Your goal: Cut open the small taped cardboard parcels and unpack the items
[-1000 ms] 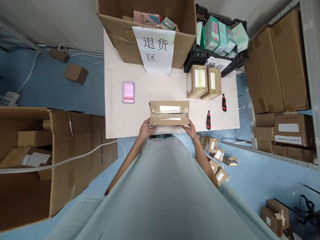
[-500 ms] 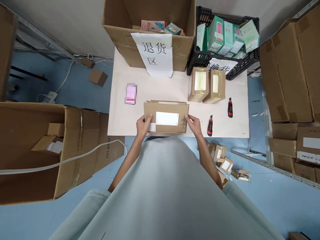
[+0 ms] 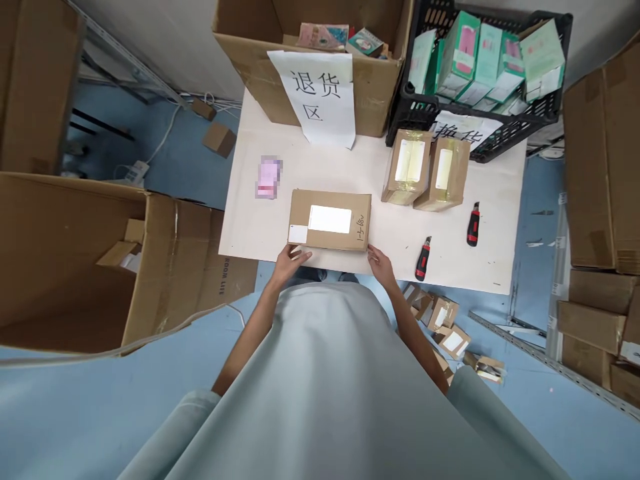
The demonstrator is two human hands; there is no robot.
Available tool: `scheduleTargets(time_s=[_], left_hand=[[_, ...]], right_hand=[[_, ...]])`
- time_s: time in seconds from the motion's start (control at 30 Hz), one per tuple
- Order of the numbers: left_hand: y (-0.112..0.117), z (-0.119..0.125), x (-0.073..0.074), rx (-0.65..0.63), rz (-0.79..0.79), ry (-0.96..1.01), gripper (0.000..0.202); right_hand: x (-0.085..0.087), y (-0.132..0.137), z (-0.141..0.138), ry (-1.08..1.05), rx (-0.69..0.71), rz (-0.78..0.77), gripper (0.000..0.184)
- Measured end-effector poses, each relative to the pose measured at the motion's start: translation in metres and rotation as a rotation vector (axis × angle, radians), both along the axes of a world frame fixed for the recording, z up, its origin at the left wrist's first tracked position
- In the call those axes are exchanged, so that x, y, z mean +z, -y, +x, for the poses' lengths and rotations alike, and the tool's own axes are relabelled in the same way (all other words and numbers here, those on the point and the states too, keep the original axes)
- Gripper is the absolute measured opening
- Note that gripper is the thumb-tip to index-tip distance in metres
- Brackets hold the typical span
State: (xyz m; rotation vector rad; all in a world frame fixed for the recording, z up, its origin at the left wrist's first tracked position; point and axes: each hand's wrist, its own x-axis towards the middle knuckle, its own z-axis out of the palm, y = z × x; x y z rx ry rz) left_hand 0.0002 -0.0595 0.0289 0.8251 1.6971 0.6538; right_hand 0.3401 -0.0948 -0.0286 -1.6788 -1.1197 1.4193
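A brown cardboard box (image 3: 327,241) lies flat near the front edge of the table, with white labels on top and handwriting at its right end. At its near left corner is my left hand (image 3: 289,265), thumb and fingers apart. My right hand (image 3: 381,267) is by the near right corner, fingertips at the box's edge and not wrapped round it. Two taped cartons (image 3: 407,163) stand beyond the box to the right. Two red and black utility knives lie on the right of the table, the nearer knife (image 3: 423,259) closer to my right hand.
A large open carton (image 3: 240,67) with a paper sign stands at the back, beside a black crate (image 3: 540,113) of green boxes. A pixelated pink item (image 3: 269,177) lies left on the table (image 3: 240,227). Another big carton (image 3: 185,260) stands left; small boxes (image 3: 453,340) lie on the floor.
The box has gone from tilted up between both hands to lying flat on the table. Both hands have slid down to its near corners and loosened. The view has turned slightly.
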Motion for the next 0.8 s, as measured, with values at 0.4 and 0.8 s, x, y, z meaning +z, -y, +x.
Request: scheduleTargets(time_s=[0.4, 0.8], left_hand=[[-0.021, 0.015, -0.023, 0.156, 0.027, -0.145, 0.028], [-0.049, 0.023, 0.038, 0.265, 0.345, -0.051, 0.061]], right_hand=[[0.015, -0.015, -0.007, 0.106, 0.029, 0.043, 0.071], [0.094, -0.044, -0.005, 0.320, -0.205, 0.266, 0.060]])
